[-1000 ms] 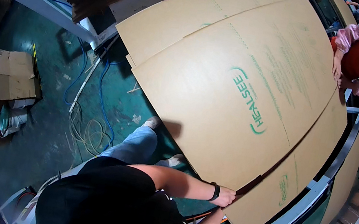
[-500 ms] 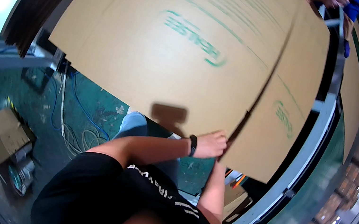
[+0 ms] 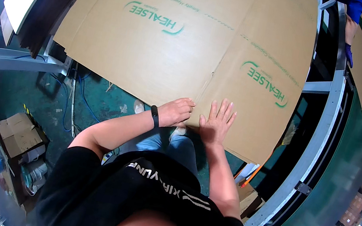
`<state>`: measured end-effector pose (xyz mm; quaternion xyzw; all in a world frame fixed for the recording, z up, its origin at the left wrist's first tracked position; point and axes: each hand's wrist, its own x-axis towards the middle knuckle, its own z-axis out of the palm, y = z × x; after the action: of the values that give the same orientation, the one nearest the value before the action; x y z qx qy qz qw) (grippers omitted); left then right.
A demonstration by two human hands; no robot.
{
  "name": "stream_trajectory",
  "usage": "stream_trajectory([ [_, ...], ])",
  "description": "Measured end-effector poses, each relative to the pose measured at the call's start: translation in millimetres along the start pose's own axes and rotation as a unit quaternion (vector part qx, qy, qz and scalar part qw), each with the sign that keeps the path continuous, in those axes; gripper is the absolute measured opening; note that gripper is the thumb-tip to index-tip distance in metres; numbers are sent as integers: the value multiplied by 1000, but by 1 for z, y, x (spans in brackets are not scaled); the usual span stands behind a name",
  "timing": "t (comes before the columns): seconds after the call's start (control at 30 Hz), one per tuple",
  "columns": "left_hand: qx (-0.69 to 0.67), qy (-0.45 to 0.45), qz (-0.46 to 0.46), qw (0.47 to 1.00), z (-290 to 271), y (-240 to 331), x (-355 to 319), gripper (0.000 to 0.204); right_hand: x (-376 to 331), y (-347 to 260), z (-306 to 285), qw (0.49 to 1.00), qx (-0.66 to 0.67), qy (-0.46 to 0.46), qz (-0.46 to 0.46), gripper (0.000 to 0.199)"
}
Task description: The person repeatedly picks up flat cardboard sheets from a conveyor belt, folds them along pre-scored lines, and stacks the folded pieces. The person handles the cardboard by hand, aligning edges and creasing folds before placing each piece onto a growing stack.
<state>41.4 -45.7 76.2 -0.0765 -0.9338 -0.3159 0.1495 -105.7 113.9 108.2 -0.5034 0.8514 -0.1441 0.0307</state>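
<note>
A large brown cardboard sheet (image 3: 152, 55) with green print spreads out in front of me. A crease splits it into a wide left panel and a narrower right panel (image 3: 267, 60). My left hand (image 3: 177, 112), with a dark band on its wrist, grips the sheet's near edge just left of that crease. Its fingers bend over the top and the thumb is by the edge. My right hand (image 3: 217, 123) lies open on the right panel near the same edge, its fingers spread and holding nothing.
A grey metal frame rail (image 3: 312, 150) curves along the right. Beyond it are a green surface (image 3: 343, 166) and another person's blue sleeve and gloved hand (image 3: 348, 54). Dark stacked sheets (image 3: 57, 4) stand at far left. An opened carton (image 3: 17, 132) and blue cables lie lower left.
The dark gap between the two panels has closed to a thin crease, and the panels have shifted left. My hands have parted; the right one now lies flat on top.
</note>
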Motion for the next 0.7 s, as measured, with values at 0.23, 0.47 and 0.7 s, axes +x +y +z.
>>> stream_trajectory([
  [0.23, 3, -37, -61, 997, -7, 18, 1, 57, -4, 7, 0, 1000, 8, -1, -19, 69],
  [0.47, 87, -67, -84, 990, -14, 32, 11, 74, -20, 142, -18, 944, -22, 159, 289, 71],
  [0.7, 91, -66, -72, 991, -9, 31, 9, 75, -75, 256, -35, 859, 138, 139, 473, 56],
])
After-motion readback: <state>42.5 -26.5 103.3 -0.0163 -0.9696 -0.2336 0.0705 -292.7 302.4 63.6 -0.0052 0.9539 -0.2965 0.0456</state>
